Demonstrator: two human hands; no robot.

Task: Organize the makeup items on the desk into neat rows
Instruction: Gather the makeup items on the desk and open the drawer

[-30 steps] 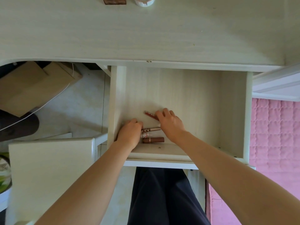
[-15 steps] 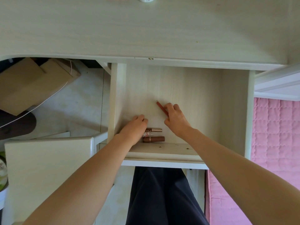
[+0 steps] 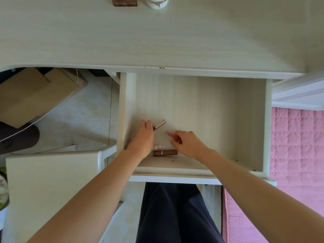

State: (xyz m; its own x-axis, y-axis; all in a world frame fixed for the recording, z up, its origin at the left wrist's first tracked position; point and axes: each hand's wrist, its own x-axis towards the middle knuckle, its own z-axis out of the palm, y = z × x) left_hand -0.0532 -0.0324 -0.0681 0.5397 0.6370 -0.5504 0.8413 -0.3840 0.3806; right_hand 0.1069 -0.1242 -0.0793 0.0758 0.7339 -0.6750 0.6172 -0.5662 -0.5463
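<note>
In the open pale wooden drawer point(image 3: 192, 102), the left hand point(image 3: 142, 140) grips a gold-capped tube point(image 3: 160, 124); the right hand point(image 3: 190, 143) pinches a pinkish, blurred, perhaps gloss stick point(image 3: 171, 134). A brown lipstick tube point(image 3: 165, 152) lies near.

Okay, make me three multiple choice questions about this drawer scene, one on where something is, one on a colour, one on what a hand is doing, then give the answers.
1. Where does the brown lipstick tube lie?
A. on the desk top
B. in the open drawer, near its front wall
C. on the floor

2. What colour is the quilted cover at the right?
A. pink
B. blue
C. grey

3. What is the left hand doing?
A. lying flat on the desk
B. hanging idle
C. holding a gold-capped tube

Answers: 1 B, the tube lies by the drawer's near wall; 2 A, the cover is plainly pink; 3 C, the fingers curl round the tube's lower end.
</note>
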